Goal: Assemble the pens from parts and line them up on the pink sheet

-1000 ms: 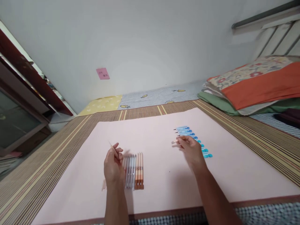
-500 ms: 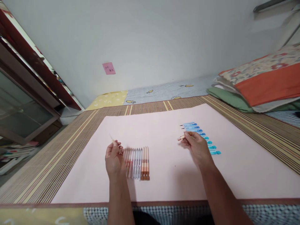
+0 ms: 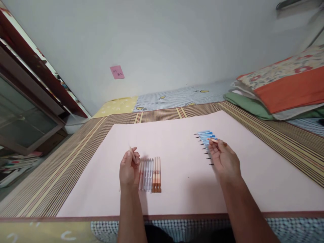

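My left hand (image 3: 129,170) is closed on a slim pale pen-like stick (image 3: 132,154), its thin tip pointing up and left. Beside and partly behind that hand, clear-barrelled pens (image 3: 146,175) lie side by side, their left end hidden. Three cream-and-brown pens (image 3: 157,177) close the row on the right. My right hand (image 3: 225,160) pinches a short cream-and-brown pen piece (image 3: 214,139), held level above several blue pens (image 3: 204,132) with dark, pointed tips. The hand covers most of the lower blue ones.
A large pale pink sheet (image 3: 172,141) lies under the pens, on a striped mat (image 3: 83,155). Folded bedding (image 3: 286,91) is piled at the right. A pink note (image 3: 117,72) sticks to the wall behind, and a glass-panelled door (image 3: 22,111) stands at the left.
My right hand has moved right and turned, bringing its pen piece over the blue pens. My left hand has shifted slightly right, still holding the pale stick.
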`<state>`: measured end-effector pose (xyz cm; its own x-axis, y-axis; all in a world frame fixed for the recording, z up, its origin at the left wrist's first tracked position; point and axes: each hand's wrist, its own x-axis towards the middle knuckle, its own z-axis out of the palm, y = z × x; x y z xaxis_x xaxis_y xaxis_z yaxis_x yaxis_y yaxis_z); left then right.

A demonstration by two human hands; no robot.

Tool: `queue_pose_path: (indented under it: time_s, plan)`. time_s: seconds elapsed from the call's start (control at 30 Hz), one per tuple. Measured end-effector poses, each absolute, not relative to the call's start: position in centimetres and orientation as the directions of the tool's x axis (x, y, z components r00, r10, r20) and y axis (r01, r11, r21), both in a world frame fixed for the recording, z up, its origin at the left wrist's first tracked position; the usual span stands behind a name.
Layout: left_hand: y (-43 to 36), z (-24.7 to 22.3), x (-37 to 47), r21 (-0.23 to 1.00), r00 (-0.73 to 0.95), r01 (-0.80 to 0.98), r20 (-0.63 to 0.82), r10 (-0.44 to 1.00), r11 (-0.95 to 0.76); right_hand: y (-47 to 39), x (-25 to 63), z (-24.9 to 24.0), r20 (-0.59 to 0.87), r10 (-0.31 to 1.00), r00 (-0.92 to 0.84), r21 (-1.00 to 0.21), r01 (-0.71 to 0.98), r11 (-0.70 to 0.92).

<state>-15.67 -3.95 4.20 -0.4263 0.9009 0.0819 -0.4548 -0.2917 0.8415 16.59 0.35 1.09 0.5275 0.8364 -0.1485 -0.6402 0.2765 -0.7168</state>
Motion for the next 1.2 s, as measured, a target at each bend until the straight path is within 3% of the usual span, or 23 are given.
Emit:
queue_pose_path:
  time_s: [0.13, 0.37, 0.67, 1.0, 1.2]
  plan:
    - [-3.9, 4.2, -11.9, 0.911, -0.249, -0.384, 0.055, 0.967, -0.151, 0.4, 16.8, 1.2, -0.156, 0.844, 0.514, -0.722, -0.642, 0.258]
    - [-4.1, 3.6, -6.4, 0.992, 0.073, -0.117, 0.055, 0.996, -0.046, -0.8, 14.9, 3.6, 0.052, 0.964, 0.260, -0.865, -0.471, 0.173]
    - [-4.3, 3.6, -5.6, 0.999, 0.131, 0.018, 0.041, 0.991, -0.044, -1.8, 13.2, 5.6, 0.233, 0.950, 0.208, -0.960, -0.108, 0.258]
    - [-4.3, 3.4, -5.4, 0.996, 0.181, 0.025, 0.074, 0.981, -0.080, -2.1, 13.8, 5.9, 0.294, 0.950, 0.104, -0.951, -0.064, 0.301]
    - [-4.6, 3.9, -5.1, 0.995, 0.197, 0.032, 0.083, 0.977, -0.091, -2.6, 13.3, 6.1, 0.256, 0.964, -0.075, -0.967, -0.032, 0.255]
